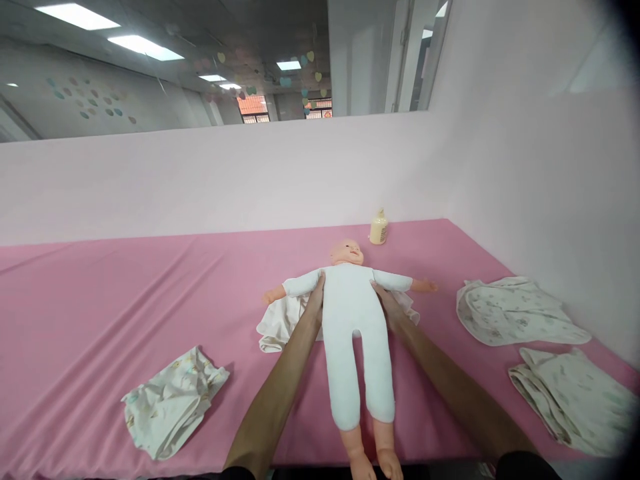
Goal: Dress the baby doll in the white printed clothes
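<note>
Doll [354,313]: laid face-up on white cloth [280,323], flanks gripped.
Left hand [316,293]: clasped on doll's side.
Right hand [386,300]: clasped opposite.
Grip: best kept even, torso supported under the arms.

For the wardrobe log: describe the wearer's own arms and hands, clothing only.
Both forearms are bare, no sleeves over them. The left hand and right hand show no gloves; no watch or bracelet is visible. Dark fabric shows at the frame's bottom edge near each elbow, too little to identify.

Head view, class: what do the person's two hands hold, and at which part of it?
The baby doll, gripped at both sides of its torso just under the arms: left hand on one side, right hand on the other.
</note>
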### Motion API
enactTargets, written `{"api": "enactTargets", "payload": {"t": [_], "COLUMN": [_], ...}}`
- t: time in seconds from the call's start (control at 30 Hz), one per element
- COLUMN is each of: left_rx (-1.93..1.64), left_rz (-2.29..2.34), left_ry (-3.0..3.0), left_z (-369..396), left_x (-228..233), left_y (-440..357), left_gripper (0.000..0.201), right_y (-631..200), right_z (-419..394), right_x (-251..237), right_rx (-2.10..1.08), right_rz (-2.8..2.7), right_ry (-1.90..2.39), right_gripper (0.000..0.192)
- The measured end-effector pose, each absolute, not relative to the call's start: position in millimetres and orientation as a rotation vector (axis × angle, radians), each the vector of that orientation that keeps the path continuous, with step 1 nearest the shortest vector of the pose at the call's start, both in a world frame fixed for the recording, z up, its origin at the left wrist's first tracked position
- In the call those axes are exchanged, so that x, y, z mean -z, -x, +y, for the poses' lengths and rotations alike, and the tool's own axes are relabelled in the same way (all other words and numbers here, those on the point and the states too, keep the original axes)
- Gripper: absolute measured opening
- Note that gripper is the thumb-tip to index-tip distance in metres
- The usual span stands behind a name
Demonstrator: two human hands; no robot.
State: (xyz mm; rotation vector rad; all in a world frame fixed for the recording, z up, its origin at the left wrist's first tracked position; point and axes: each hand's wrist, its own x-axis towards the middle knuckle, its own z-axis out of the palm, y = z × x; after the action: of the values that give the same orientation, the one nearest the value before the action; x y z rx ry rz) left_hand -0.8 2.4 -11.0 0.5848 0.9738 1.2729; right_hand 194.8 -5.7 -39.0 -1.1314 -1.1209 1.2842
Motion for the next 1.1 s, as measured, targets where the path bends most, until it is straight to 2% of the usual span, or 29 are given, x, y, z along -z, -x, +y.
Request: {"api": "enactTargets", "payload": {"t": [0.07,0.27,0.57,0.8,0.87,0.97,1.03,1.1], "left_rx": [-1.299,-1.483,-1.365,-1.250,-1.211,-1.129,-1.087,-1.071], "left_rz": [0.945,0.919,0.930,0.876,0.883,0.922,0.942,1.064], "left_ry": [-0.557,-0.514,-0.371,-0.454,-0.461,-0.521,-0.593,-0.768], "left_z": [5.2,7.8,4.4,4.5,0.5,-6.9,-10.8,-12.4], "left_x": [12.5,19.2,37.3,39.9,36.1,27.9,22.4,18.5], "left_y": [-1.2,-2.3,15.6,47.3,64.6,92.4,107.6,118.4], "left_gripper": [0.045,0.036,0.027,0.013,0.013,0.014,0.013,0.013], "right_y": [-193.9,-195.2,-196.9,-208.9,-216.0,-213.6,-194.2,-160.1], "right_z": [-6.7,-4.1,-11.7,-35.2,-46.1,-55.5,-51.8,-38.6], "right_x": [36.2,35.9,26.6,23.9,23.2,13.0,-1.2,-18.3], "right_rx": [-1.387,-1.435,-1.373,-1.318,-1.172,-0.686,-0.425,-0.303], "right_rz": [-1.061,-0.969,-1.070,-1.144,-1.177,-1.334,-1.552,-1.826], "right_ry": [1.082,1.024,1.271,1.320,1.478,1.621,1.498,1.306], "right_gripper": [0.057,0.052,0.058,0.039,0.044,0.048,0.040,0.034]}}
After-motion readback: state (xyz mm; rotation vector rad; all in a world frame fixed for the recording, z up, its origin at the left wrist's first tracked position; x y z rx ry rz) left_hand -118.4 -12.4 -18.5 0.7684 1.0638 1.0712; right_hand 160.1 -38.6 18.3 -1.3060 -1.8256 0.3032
